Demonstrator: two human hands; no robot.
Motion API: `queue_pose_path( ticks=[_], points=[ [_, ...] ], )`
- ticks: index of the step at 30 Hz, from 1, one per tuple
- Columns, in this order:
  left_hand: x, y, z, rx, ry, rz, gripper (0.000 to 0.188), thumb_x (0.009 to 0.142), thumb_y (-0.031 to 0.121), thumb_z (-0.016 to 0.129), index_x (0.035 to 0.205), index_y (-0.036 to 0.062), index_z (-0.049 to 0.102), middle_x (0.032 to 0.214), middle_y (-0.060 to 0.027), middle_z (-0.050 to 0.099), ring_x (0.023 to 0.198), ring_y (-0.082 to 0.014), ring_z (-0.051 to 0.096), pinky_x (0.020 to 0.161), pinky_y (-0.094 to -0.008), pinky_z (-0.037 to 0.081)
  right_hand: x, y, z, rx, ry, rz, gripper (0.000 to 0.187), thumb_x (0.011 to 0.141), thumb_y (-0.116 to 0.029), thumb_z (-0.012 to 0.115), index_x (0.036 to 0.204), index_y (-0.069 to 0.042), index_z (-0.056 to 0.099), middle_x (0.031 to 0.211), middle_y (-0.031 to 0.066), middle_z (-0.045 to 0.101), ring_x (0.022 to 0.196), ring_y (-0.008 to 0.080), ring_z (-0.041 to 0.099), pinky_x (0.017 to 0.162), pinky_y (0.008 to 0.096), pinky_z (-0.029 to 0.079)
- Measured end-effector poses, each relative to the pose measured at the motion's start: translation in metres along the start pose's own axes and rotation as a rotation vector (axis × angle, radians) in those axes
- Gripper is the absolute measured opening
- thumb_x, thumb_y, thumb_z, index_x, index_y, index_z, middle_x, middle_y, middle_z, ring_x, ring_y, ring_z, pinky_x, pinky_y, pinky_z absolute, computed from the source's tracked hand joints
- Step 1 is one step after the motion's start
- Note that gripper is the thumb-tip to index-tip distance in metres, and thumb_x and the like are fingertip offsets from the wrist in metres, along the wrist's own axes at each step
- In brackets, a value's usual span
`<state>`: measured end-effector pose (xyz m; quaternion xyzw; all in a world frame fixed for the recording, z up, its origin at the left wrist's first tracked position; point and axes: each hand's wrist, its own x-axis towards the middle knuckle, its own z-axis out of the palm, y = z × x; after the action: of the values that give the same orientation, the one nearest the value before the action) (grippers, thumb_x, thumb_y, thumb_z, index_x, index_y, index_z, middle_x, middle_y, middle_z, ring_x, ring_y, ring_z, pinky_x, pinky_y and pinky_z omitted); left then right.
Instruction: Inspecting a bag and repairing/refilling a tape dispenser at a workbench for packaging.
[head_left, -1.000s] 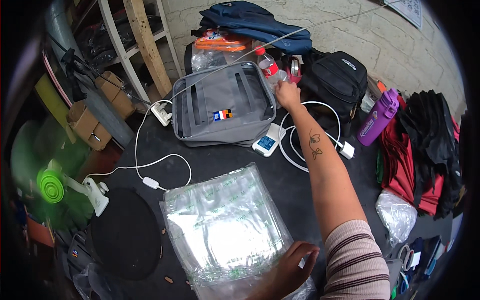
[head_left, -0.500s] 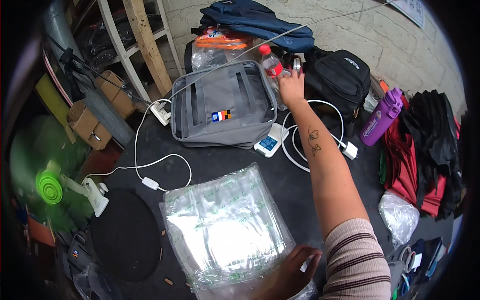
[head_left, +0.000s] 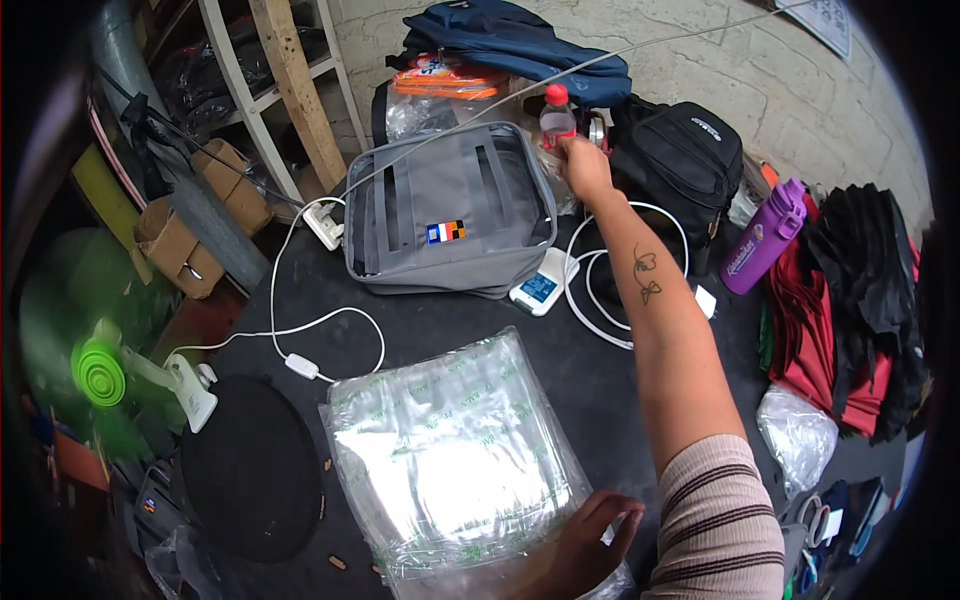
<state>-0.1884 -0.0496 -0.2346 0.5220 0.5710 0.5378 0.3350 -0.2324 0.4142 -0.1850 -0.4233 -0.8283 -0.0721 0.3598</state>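
My right hand [head_left: 587,168] is stretched to the back of the table, its fingers closed round a clear plastic bottle [head_left: 556,120] with a red cap and red label. The fingers partly cover the bottle's lower part. At the bottom centre, my left hand [head_left: 600,525] rests over the lower right corner of a stack of clear plastic bags [head_left: 450,430] with green print. Its fingers are loosely curved, a gap shows between them, and nothing is seen in them. Left of the bottle stands a grey zippered bag [head_left: 450,210] with a coloured patch.
A white device [head_left: 540,285] and a coiled white charging cable [head_left: 580,300] lie below my right forearm. A black bag [head_left: 680,160], a purple bottle [head_left: 765,235] and folded red and black fabric [head_left: 800,330] stand at right. A green-and-white fan [head_left: 100,375] and a black disc [head_left: 250,470] are at left.
My right hand has closed round the bottle and drawn slightly down. The bottle, tilted before, now stands more upright and a little to the right. My left hand has stayed still.
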Motion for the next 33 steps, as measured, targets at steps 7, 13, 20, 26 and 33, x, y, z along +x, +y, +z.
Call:
queue_pose_path(
  ticks=[7, 13, 20, 26, 33],
  points=[
    [0.000, -0.004, 0.001, -0.063, -0.008, -0.018, 0.013, 0.086, 0.017, 0.060, 0.092, 0.0050, 0.061, 0.086, -0.0132, 0.061, 0.078, -0.0266, 0.060, 0.069, -0.0357, 0.048, 0.018, -0.020, -0.020, -0.126, 0.235, -0.305, 0.020, 0.074, -0.005, 0.057, 0.094, -0.008, 0.058, 0.088, 0.0117, 0.059, 0.076, 0.0297, 0.063, 0.064, 0.0401, 0.050],
    [0.008, -0.007, -0.001, -0.215, -0.053, 0.130, 0.009, 0.084, 0.002, 0.061, 0.092, 0.0007, 0.060, 0.088, -0.0122, 0.058, 0.079, -0.0246, 0.060, 0.070, -0.0298, 0.048, 0.031, -0.033, -0.042, -0.012, 0.392, -0.405, 0.022, 0.070, -0.010, 0.063, 0.091, -0.010, 0.057, 0.083, 0.0092, 0.056, 0.070, 0.0293, 0.062, 0.060, 0.0402, 0.050],
    [0.007, -0.011, -0.001, -0.247, -0.102, 0.087, 0.009, 0.086, 0.004, 0.059, 0.093, -0.0010, 0.059, 0.089, -0.0124, 0.057, 0.080, -0.0244, 0.060, 0.071, -0.0294, 0.048, 0.041, -0.027, -0.059, 0.338, 0.433, -0.136, 0.019, 0.074, -0.004, 0.066, 0.091, 0.001, 0.059, 0.084, 0.0155, 0.060, 0.069, 0.0271, 0.060, 0.064, 0.0337, 0.049],
    [0.006, -0.002, -0.007, -0.176, -0.091, 0.093, 0.008, 0.084, 0.000, 0.060, 0.091, -0.0014, 0.061, 0.086, -0.0105, 0.058, 0.076, -0.0193, 0.060, 0.069, -0.0266, 0.048, 0.015, -0.020, -0.090, 0.423, 0.417, -0.199, 0.019, 0.077, -0.002, 0.062, 0.094, 0.000, 0.054, 0.091, 0.0174, 0.055, 0.084, 0.0356, 0.058, 0.072, 0.0377, 0.048],
    [0.004, -0.002, -0.001, -0.216, -0.049, 0.128, 0.020, 0.082, 0.005, 0.063, 0.101, -0.0004, 0.058, 0.090, -0.0075, 0.058, 0.084, -0.0121, 0.059, 0.077, -0.0240, 0.045, -0.108, -0.026, -0.210, 0.965, 0.178, 0.204, 0.011, 0.090, -0.004, 0.054, 0.100, 0.000, 0.052, 0.078, 0.0042, 0.058, 0.054, 0.0065, 0.052, 0.051, 0.0199, 0.044]
  ],
)
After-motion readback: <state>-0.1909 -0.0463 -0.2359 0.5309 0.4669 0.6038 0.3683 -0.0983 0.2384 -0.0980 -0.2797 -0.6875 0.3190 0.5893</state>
